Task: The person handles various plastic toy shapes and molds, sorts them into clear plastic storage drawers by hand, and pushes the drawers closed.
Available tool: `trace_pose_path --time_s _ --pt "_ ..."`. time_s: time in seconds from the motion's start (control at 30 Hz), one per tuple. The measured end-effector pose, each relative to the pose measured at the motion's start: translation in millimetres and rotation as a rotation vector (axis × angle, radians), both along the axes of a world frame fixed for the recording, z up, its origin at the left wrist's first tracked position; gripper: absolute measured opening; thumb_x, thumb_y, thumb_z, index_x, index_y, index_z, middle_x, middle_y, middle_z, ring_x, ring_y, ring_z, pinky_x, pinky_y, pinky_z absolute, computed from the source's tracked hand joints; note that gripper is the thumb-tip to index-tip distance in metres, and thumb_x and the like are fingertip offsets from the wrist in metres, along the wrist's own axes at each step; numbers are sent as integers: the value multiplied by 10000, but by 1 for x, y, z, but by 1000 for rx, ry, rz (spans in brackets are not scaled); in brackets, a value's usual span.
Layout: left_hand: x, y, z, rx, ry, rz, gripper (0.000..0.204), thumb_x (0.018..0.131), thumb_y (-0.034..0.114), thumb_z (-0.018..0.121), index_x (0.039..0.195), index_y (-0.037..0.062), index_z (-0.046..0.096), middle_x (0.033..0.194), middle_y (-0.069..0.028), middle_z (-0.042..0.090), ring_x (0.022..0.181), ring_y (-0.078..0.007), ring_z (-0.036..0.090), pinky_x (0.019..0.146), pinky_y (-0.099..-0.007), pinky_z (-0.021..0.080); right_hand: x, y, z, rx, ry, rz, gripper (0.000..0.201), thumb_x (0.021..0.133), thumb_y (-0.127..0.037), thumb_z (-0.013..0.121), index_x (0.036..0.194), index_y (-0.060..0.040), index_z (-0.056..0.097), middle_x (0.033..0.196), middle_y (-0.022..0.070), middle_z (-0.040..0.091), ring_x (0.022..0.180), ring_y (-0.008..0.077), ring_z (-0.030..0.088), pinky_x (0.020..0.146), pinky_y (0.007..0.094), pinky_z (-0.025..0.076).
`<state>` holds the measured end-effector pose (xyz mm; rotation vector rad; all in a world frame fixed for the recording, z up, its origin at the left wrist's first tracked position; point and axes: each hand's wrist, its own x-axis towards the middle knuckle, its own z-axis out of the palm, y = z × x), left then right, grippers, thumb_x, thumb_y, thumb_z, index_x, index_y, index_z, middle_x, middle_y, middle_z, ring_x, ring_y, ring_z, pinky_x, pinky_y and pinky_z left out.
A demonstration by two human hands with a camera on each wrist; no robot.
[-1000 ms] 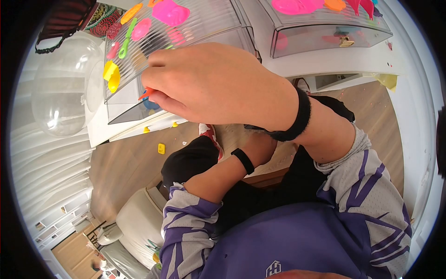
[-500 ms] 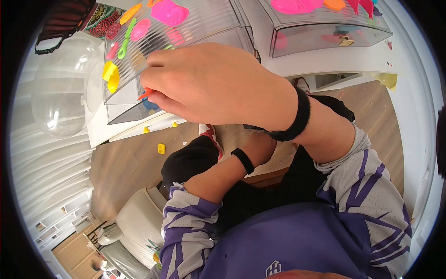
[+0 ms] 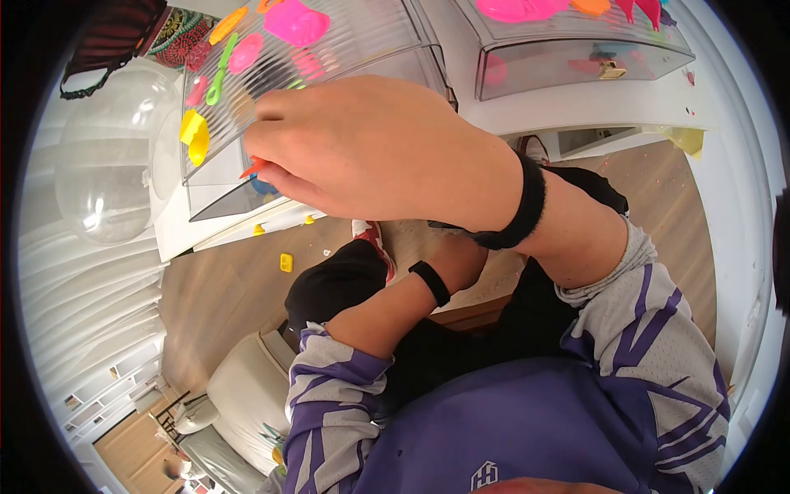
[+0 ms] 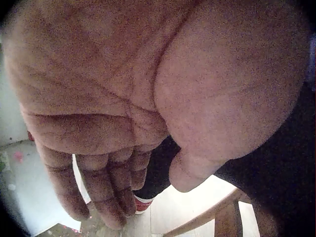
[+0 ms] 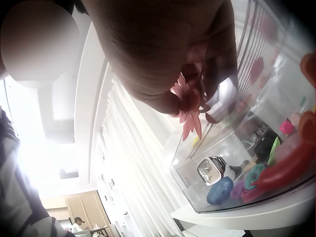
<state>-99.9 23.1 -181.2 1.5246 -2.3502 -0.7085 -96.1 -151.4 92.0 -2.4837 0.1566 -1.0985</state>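
My right hand (image 3: 378, 152) is over the front edge of the ribbed clear box (image 3: 362, 41). Its thumb and fingers pinch a red petalled piece (image 3: 253, 169), which looks pink in the right wrist view (image 5: 190, 106). Below the pinched piece in that view, the box front has a silver latch (image 5: 211, 170), with a blue piece (image 5: 220, 191) and a red piece (image 5: 284, 170) behind it. My left hand (image 3: 461, 262) hangs low, partly hidden by the right wrist; its loosely bent fingers hold nothing in the left wrist view (image 4: 123, 98).
Pink, orange, green and yellow pieces (image 3: 196, 138) lie on the box top. A second clear box (image 3: 576, 70) stands at the right on the white table (image 3: 527, 115). A clear balloon (image 3: 111, 156) is at the left. On the floor lies a yellow piece (image 3: 286, 263).
In the head view, my right hand with the red piece has shifted slightly left, as have the boxes and the pieces on them. The left hand looks unchanged.
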Motion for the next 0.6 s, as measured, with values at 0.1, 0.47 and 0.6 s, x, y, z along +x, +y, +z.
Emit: trace_pose_path --time_s 0.1,0.47,0.6 --pt "0 0 0 67 -31 -49 251 1035 61 663 1255 36 781 1153 -225 832 1057 -405 827 878 -527 665 -1 0 -1 7 -8 7 167 997 -197 787 1029 -33 800 983 115 763 846 346 805 733 489 659" --pt "2 3 -9 18 -61 -64 215 1036 111 662 1164 48 823 1123 -228 835 984 -399 837 840 -531 665 -3 1 1 21 73 8 162 1075 -226 746 1068 -67 723 1041 83 727 897 348 768 772 482 630" --pt "1 4 -11 -64 -27 -36 194 1011 139 673 1003 64 851 1017 -204 842 925 -385 838 813 -518 659 -2 0 1 20 76 5 161 1077 -226 744 1078 -67 721 1039 82 725 901 344 769 777 479 635"
